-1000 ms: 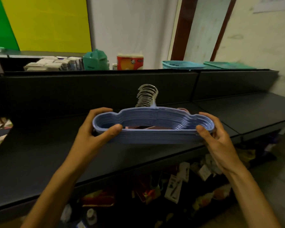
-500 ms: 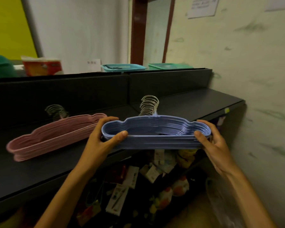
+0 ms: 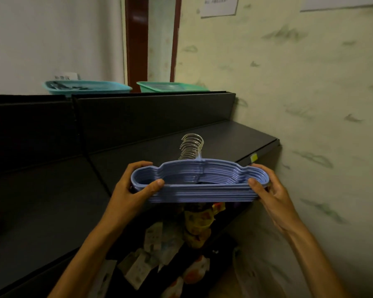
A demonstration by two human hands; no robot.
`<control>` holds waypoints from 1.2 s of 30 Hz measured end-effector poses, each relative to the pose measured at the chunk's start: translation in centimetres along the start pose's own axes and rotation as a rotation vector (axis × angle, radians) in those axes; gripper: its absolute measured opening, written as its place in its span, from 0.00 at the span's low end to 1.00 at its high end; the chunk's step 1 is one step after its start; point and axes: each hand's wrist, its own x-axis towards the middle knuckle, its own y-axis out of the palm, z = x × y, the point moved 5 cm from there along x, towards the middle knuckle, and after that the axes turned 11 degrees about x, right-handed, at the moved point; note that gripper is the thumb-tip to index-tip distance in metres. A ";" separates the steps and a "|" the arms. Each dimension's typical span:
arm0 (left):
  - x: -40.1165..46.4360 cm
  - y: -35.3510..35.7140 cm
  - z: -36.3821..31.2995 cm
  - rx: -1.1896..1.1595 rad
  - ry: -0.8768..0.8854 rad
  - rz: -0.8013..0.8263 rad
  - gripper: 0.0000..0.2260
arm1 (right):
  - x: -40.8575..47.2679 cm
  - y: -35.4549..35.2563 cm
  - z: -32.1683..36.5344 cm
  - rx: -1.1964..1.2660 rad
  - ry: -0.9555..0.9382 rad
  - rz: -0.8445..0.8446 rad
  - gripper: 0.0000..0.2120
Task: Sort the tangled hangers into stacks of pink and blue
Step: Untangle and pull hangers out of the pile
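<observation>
Both hands, left [image 3: 130, 191] and right [image 3: 270, 191], pinch the ends of the gathered blue hangers [image 3: 197, 182] mid-frame above the table [image 3: 52, 201]; setting them down remains, pink barely visible at left edge

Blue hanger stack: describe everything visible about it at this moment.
The blue hanger stack is a neat bundle of matching blue hangers, plastic by the look, nested flat with wavy top edges aligned. Their silvery metal hooks bunch together, pointing away from the person. It is held roughly level above the front edge of the dark shelf, the left hand gripping one end, the right hand the other.
</observation>
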 end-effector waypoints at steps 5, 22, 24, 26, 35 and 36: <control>7.7 4.1 1.9 0.000 -0.042 -0.068 0.19 | 9.4 -2.5 -3.0 0.019 0.028 0.054 0.32; 15.4 6.6 6.0 0.244 -0.243 -0.425 0.20 | 29.2 3.3 -13.4 0.157 0.047 0.501 0.21; 15.7 7.1 6.4 0.270 -0.282 -0.457 0.20 | 30.4 3.8 -13.8 0.156 0.038 0.560 0.21; 15.8 7.6 6.7 0.296 -0.320 -0.472 0.22 | 31.5 4.3 -14.5 0.165 0.054 0.605 0.20; 15.0 7.1 7.6 0.363 -0.367 -0.509 0.20 | 32.5 6.5 -16.8 0.175 0.090 0.710 0.22; 15.0 7.1 7.8 0.367 -0.371 -0.502 0.21 | 32.5 6.6 -16.9 0.175 0.091 0.712 0.22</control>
